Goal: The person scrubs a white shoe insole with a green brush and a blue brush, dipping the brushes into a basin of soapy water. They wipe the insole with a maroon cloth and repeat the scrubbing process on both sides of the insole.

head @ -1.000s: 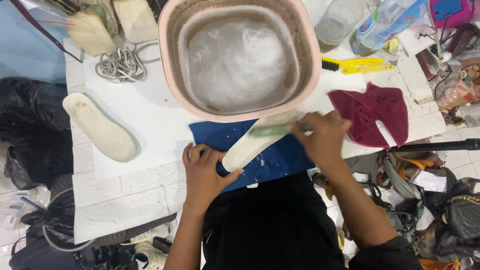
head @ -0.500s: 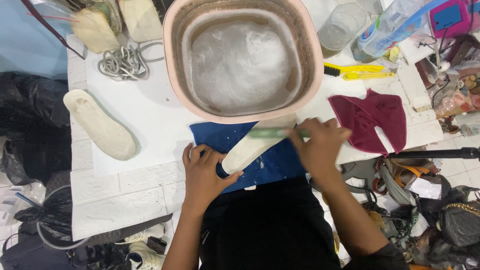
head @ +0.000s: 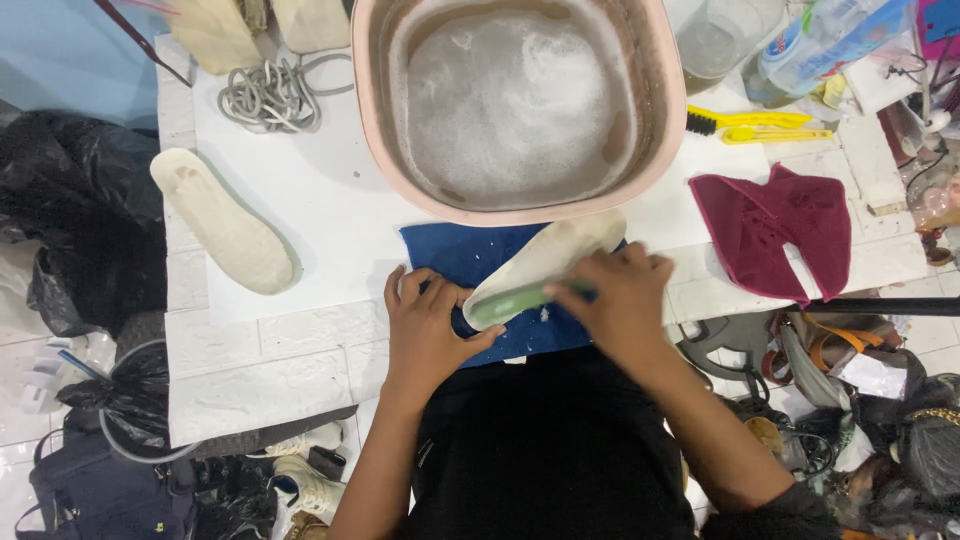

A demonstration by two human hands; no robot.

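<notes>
While the left hand (head: 432, 325) presses down with fingers curled on the near end of a cream-coloured foam shoe insole with a green edge (head: 545, 266), the right hand (head: 620, 300) is closed around a slim green-handled brush (head: 530, 296) laid along that insole's lower edge. That insole lies slantwise on a dark blue cloth (head: 470, 255) spread on the white brick-patterned counter (head: 240, 350), just in front of the person's dark-clothed body, its far tip reaching almost to the rim of a large pink plastic basin (head: 365, 110) filled with foamy grey water. A second cream insole (head: 222, 220) lies by itself well to the left on the counter, sole side up. Near the top left corner sits a tangle of pale grey shoelaces (head: 272, 95), beside the soles of light-coloured shoes (head: 218, 32). To the right of the basin lie a crumpled maroon cloth (head: 775, 225) and, beyond it, two yellow-handled brushes (head: 765, 127), with a clear plastic container (head: 722, 40) and a plastic bottle (head: 815, 40) behind them. Black bags (head: 60, 220) are heaped on the floor to the left of the counter
</notes>
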